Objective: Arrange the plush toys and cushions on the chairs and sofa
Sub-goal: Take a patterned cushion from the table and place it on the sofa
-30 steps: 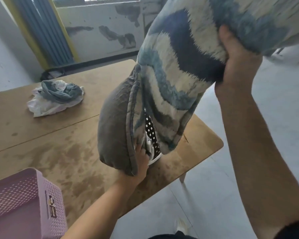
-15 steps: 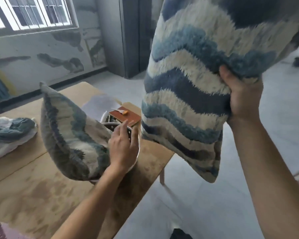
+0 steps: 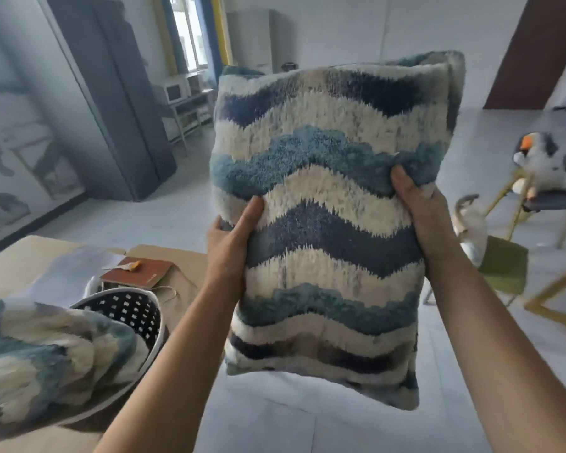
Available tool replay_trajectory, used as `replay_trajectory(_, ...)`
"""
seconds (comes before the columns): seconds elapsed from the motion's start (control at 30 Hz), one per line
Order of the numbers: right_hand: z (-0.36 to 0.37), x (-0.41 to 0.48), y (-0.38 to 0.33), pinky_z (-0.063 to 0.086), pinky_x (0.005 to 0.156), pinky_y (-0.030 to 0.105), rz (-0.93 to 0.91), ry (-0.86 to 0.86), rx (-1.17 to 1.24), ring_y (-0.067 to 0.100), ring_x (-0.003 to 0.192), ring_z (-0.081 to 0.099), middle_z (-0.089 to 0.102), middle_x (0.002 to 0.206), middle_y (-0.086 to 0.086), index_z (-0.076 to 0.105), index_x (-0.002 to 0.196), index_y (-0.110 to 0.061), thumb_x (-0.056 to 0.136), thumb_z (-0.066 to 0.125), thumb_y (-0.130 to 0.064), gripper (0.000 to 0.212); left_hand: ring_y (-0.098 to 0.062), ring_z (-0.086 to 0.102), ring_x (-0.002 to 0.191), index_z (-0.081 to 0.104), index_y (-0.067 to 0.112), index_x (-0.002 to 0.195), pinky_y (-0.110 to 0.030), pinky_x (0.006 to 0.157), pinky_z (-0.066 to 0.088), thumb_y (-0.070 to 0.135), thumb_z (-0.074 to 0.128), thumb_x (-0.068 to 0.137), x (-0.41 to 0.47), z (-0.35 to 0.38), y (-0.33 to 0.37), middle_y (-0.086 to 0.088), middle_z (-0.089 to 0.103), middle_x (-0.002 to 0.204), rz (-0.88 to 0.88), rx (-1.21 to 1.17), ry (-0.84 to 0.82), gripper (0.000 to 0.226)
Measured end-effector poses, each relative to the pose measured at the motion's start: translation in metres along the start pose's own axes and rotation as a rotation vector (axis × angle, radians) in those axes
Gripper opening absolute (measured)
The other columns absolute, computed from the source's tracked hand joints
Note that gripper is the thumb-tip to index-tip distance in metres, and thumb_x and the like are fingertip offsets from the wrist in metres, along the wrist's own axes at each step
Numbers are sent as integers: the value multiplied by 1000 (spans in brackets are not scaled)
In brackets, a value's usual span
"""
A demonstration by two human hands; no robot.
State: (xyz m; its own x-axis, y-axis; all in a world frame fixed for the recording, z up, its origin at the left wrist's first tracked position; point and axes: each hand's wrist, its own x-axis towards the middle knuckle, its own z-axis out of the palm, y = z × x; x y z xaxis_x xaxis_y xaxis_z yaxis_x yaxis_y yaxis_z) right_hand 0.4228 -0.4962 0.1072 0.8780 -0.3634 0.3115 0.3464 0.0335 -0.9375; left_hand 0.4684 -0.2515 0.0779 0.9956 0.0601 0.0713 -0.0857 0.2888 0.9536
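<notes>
Cushion [image 3: 324, 204] shaggy tufted cloth (matt); table [image 3: 183, 263] wood.

The left hand [image 3: 229, 253] lets go of the wavy blue-and-cream tufted cushion [image 3: 46, 348], now slumped on the white perforated basket [image 3: 128, 308]. It grips the left edge of the matching shaggy cushion [image 3: 327, 223], now upright between it and the right hand [image 3: 422, 214].

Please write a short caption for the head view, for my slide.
Left hand and right hand hold a wave-patterned cushion upright.
</notes>
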Motion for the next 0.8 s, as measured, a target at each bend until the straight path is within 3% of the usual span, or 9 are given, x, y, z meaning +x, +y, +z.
replay_trajectory(0.1, -90, -14, 5, 46, 111, 48, 108, 11, -15, 19, 122, 66, 70, 131, -4, 59, 138, -29, 63, 75, -80, 91, -14, 76, 74, 71, 17, 104, -24, 64, 59, 36, 80, 77, -28, 81, -13, -1, 80, 89, 40, -60, -9, 34)
replay_trajectory(0.2, -193, -44, 17, 43, 114, 49, 216, 112, 8, 17, 132, 58, 59, 145, -5, 49, 148, -31, 63, 74, -83, 103, -12, 76, 83, 70, 19, 112, -21, 66, 57, 31, 76, 88, -60, 166, -43, 3, 80, 93, 33, -90, -98, 28)
replay_trajectory(0.3, -294, -83, 19, 40, 117, 47, 286, 222, -23, 14, 138, 52, 53, 151, -10, 45, 150, -36, 57, 70, -90, 110, -4, 75, 82, 68, 20, 109, -16, 66, 56, 28, 73, 91, -101, 259, -78, 12, 79, 86, -1, -89, -180, 20)
replay_trajectory(0.43, -407, -128, 4, 42, 115, 44, 286, 390, -84, 7, 130, 57, 62, 137, -23, 56, 135, -48, 61, 73, -83, 83, -19, 75, 101, 69, 20, 114, -39, 88, 60, 43, 79, 83, -150, 373, -128, -1, 78, 107, -36, -58, -290, 39)
replay_trajectory(0.53, -471, -149, -8, 51, 105, 39, 220, 601, -140, 1, 111, 68, 72, 114, -27, 62, 115, -49, 76, 74, -61, 43, -16, 72, 94, 69, 21, 99, -51, 89, 59, 59, 77, 80, -176, 439, -161, 3, 75, 98, -6, 87, -387, 43)
replay_trajectory(0.57, -492, -153, -8, 52, 103, 37, 193, 667, -163, 1, 107, 69, 74, 110, -26, 62, 115, -46, 80, 74, -54, 38, -16, 72, 91, 68, 20, 97, -51, 85, 60, 62, 76, 80, -184, 460, -172, 3, 74, 95, 6, 129, -435, 46)
replay_trajectory(0.67, -551, -162, 1, 55, 96, 31, 151, 844, -240, -3, 100, 70, 75, 106, -17, 60, 118, -31, 84, 78, -37, 40, -8, 71, 85, 66, 18, 103, -33, 71, 58, 54, 73, 84, -206, 517, -207, 11, 75, 88, 9, 148, -608, 41)
replay_trajectory(0.73, -591, -163, 11, 56, 94, 31, 162, 945, -301, -7, 96, 68, 70, 108, -16, 55, 119, -25, 82, 81, -33, 46, -10, 72, 101, 63, 14, 122, -30, 81, 58, 51, 74, 86, -219, 555, -234, 6, 76, 108, -7, 141, -754, 53)
replay_trajectory(0.8, -632, -162, 20, 57, 95, 37, 184, 1007, -357, 0, 100, 70, 71, 111, -11, 54, 123, -19, 80, 82, -33, 53, -11, 68, 115, 57, 22, 134, -28, 91, 57, 51, 74, 79, -225, 595, -265, 8, 73, 123, -38, 142, -870, 64)
